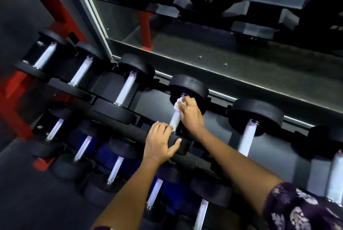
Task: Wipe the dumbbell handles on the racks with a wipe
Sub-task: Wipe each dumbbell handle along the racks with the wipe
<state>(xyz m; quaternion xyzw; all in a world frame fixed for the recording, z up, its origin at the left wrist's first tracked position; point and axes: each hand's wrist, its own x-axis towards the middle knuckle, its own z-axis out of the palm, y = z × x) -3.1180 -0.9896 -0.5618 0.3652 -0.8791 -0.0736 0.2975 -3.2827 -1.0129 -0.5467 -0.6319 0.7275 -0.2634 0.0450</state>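
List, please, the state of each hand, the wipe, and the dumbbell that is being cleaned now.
right hand: grips the wipe against the handle's far end.
left hand: holds the dumbbell's near head, thumb curled round it.
wipe: white, crumpled, pressed on the handle.
dumbbell: lying in the rack, handle partly covered.
rack: holds more dumbbells on both sides.

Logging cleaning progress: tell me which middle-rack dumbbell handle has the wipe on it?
The fourth dumbbell handle from the left: the right hand presses the white wipe on its far end.
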